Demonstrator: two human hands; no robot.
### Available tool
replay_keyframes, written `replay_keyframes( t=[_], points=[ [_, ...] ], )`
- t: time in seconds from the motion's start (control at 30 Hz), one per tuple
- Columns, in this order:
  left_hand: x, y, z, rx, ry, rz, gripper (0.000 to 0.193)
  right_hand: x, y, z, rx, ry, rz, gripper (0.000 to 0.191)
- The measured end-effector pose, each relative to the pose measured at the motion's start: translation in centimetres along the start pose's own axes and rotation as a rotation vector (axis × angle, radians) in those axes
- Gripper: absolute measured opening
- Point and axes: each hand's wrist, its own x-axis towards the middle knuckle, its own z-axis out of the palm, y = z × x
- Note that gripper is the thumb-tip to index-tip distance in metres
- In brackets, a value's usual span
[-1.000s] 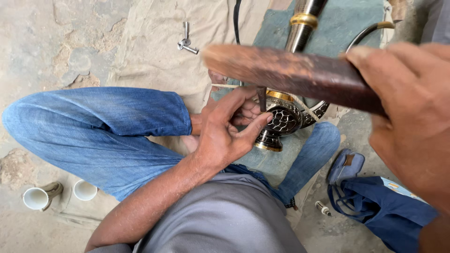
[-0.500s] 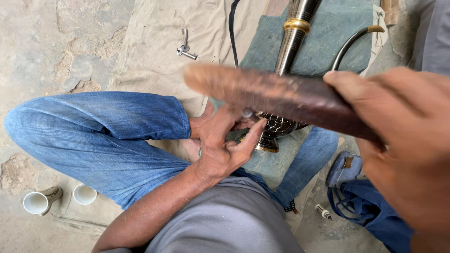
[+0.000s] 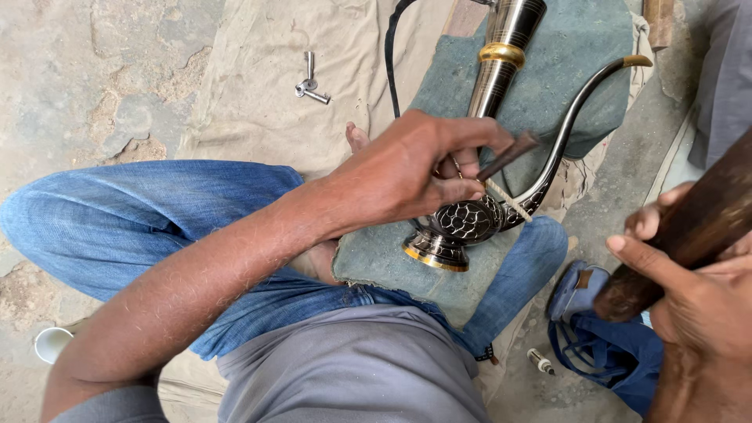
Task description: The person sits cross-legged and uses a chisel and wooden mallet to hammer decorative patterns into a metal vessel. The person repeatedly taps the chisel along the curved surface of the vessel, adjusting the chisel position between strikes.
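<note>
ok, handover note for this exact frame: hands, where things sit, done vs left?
Left hand: pinches a thin dark chisel, tip set against the engraved metal ewer.
Right hand: grips a thick wooden mallet, raised at the right, clear of the chisel.
Ewer lies on a grey-green pad over the lap, long neck pointing away, curved spout to the right.
Done: body shows a scale pattern.
Left: cannot tell how much engraving remains.
Nearby: metal fittings on the cloth, blue bag by the right knee.

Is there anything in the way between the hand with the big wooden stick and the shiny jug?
Nothing visible blocks it. The right hand holds the wooden stick off to one side, with open space between it and the metal jug. The left hand is at the jug, pressing a thin pointed tool to it.
</note>
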Motion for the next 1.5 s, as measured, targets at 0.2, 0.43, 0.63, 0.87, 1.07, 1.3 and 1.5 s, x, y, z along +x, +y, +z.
replay_keyframes(
  t=[0.2,0.43,0.63,0.87,1.07,1.3,1.5],
  points=[
    [2.0,0.5,0.3,0.116,-0.092,0.026,0.05,-0.5,0.9,-0.1,-0.437,-0.002,-0.013,0.039],
    [2.0,1.1,0.2,0.114,-0.079,0.047,0.048,-0.6,-0.7,2.4,-0.181,0.021,-0.075,0.04],
    [1.8,1.5,0.5,0.148,-0.05,0.106,0.045,-0.2,-1.1,1.4,-0.422,-0.067,-0.035,0.043],
    [1.8,1.5,0.3,0.167,-0.077,0.086,0.044,-1.4,0.4,-0.2,-0.489,-0.1,-0.011,0.046],
    [1.0,1.2,0.3,0.158,-0.025,0.199,0.045,-2.2,0.4,-0.2,-0.501,-0.099,-0.066,0.031],
    [1.5,1.4,0.3,0.186,-0.131,0.051,0.047,-2.6,0.0,1.1,-0.669,-0.044,0.011,0.037],
    [0.6,1.6,-0.4,0.131,-0.071,0.215,0.044,-3.6,-1.1,2.6,-0.695,0.008,-0.07,0.041]
  ],
)
